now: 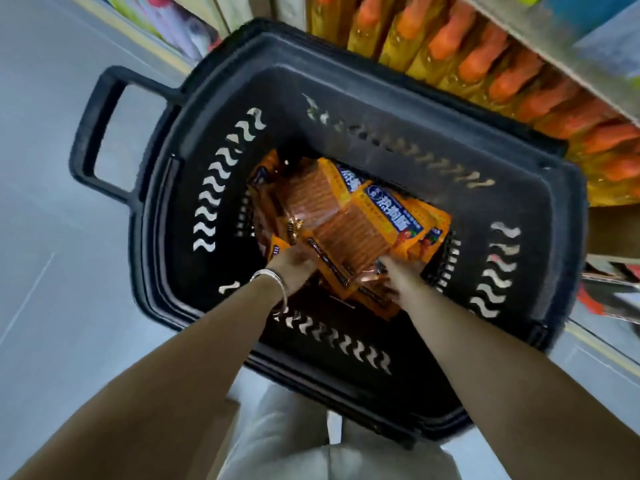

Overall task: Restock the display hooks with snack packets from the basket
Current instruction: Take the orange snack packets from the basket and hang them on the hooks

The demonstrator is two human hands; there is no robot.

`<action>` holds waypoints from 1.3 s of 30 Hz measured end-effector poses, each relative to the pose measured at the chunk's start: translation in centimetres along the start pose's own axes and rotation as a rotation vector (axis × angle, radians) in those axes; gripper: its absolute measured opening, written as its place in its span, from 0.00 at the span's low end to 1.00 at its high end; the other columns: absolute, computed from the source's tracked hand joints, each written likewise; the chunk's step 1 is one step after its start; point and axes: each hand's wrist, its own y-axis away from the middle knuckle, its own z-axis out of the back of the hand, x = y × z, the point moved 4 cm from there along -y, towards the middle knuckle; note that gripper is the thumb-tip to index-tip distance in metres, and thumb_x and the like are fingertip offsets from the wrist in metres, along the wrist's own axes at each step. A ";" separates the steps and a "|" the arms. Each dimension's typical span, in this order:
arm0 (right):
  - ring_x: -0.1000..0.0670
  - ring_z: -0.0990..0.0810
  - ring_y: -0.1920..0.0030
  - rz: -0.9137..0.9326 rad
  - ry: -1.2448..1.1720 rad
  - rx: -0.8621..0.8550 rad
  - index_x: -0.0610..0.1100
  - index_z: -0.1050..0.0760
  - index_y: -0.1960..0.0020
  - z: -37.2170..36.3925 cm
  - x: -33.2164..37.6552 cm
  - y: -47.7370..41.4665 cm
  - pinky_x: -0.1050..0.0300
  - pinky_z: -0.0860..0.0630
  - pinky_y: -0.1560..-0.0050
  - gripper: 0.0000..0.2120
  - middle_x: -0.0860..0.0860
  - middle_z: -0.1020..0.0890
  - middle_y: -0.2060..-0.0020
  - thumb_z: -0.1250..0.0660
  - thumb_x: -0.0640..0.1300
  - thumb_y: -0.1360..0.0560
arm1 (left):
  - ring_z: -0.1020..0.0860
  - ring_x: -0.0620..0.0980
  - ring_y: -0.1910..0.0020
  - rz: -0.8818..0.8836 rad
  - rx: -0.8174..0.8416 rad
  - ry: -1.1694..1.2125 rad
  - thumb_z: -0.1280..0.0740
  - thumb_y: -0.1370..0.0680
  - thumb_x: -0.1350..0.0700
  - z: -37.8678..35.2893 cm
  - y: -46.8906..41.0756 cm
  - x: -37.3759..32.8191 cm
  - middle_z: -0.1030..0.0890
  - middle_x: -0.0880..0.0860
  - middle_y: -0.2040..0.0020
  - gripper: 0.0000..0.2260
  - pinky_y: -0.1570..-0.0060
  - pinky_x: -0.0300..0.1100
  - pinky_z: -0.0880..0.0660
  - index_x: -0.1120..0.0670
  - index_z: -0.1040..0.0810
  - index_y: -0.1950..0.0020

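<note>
Both arms reach down into a black plastic shopping basket (349, 109) that stands on a pale grey floor (52, 209), its walls pierced with rows of wavy slots and its looped handle (98, 133) jutting out at the left. At the bottom of the basket lies a loose heap of orange snack packets (341, 216), some with a blue label bearing white characters, overlapping one another at different angles. The left hand (294, 263), with a silver bangle (273, 280) around the wrist, rests on the near left edge of the heap, its fingers curled down onto a packet; whether they actually pinch it cannot be told through the blur. The right hand (398, 275) is at the near right edge of the heap, fingers spread over and touching the crinkled end of a packet, and its grip is likewise unclear. Pale trousers (277, 438) show at the bottom of the view between the forearms. Just beyond the far right rim of the basket, a shelf holds a tight row of yellow bottles with orange caps (485, 60). More blurred goods line a shelf (166, 19) at the upper left.
</note>
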 end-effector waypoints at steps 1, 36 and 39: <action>0.49 0.24 0.52 -0.067 -0.049 0.021 0.47 0.26 0.49 -0.5 0.5 -0.5 0.54 0.31 0.54 0.12 0.50 0.21 0.53 0.36 0.55 0.24 | 0.28 0.49 0.53 -0.017 0.028 -0.019 0.42 0.19 0.58 -0.3 -0.1 0.1 0.25 0.54 0.53 0.08 0.60 0.36 0.36 0.57 0.24 0.48; 0.45 0.19 0.49 0.060 -0.775 -0.013 0.45 0.36 0.33 -0.2 3.0 3.0 0.56 0.21 0.64 0.18 0.45 0.22 0.44 0.38 0.45 0.21 | 0.22 0.41 0.57 -0.088 -0.387 0.335 0.36 0.23 0.52 3.3 0.2 0.2 0.20 0.46 0.46 0.11 0.60 0.35 0.26 0.49 0.25 0.41; 0.46 0.16 0.54 0.106 -0.727 0.150 0.45 0.30 0.38 2.0 3.2 5.3 0.55 0.21 0.66 0.13 0.45 0.18 0.50 0.37 0.43 0.21 | 0.23 0.47 0.46 -0.061 -0.392 0.294 0.35 0.26 0.44 4.4 0.7 -0.8 0.23 0.47 0.41 0.20 0.52 0.38 0.28 0.49 0.29 0.36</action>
